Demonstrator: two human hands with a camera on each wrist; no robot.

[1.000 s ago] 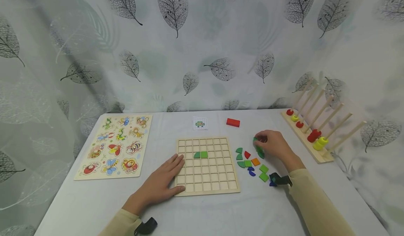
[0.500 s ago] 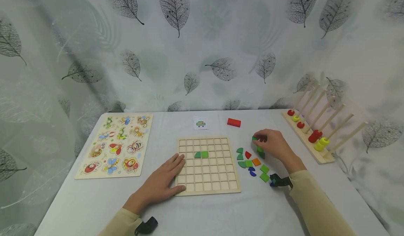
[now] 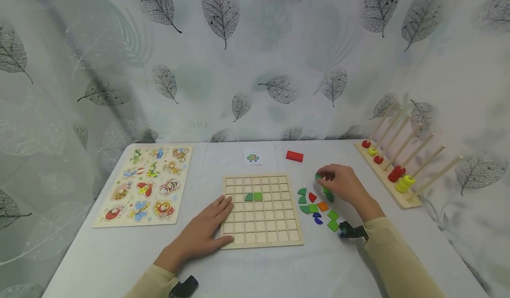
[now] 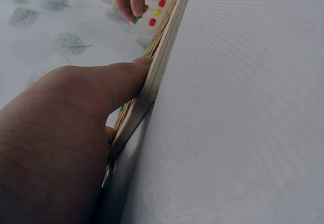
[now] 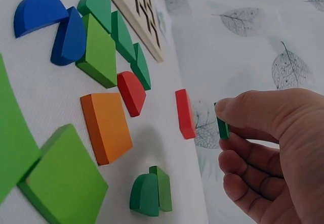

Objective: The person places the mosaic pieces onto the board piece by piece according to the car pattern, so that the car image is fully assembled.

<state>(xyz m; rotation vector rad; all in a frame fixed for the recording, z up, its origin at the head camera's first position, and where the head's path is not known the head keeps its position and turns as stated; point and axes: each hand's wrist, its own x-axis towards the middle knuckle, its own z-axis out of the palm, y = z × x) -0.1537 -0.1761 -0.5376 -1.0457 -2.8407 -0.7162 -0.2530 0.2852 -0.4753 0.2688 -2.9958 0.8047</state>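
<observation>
My left hand [image 3: 203, 229] rests flat with straight fingers over the left edge of a wooden grid board [image 3: 260, 240]; in the left wrist view its thumb [image 4: 126, 77] lies on the rim. Two green pieces, a dark quarter-round [image 3: 249, 196] and a light square [image 3: 257, 196], sit side by side in the grid. To the right of the board, my right hand [image 3: 340, 183] pinches a small dark green block [image 5: 223, 125] between thumb and fingers, raised above the table. Below that hand lie a dark green rounded block [image 5: 145, 194] and a lighter green one [image 5: 163, 188].
Loose blocks lie between board and right hand: an orange square [image 3: 322, 206], a red quarter-round [image 3: 312, 197], blue and green ones. Behind are a picture card [image 3: 253, 156] and red block [image 3: 294, 156]. An animal puzzle [image 3: 145, 185] lies left; a peg rack [image 3: 388, 178] stands right.
My right hand has shifted slightly left with the dark green block pinched in it. The left hand and the board have stayed in place.
</observation>
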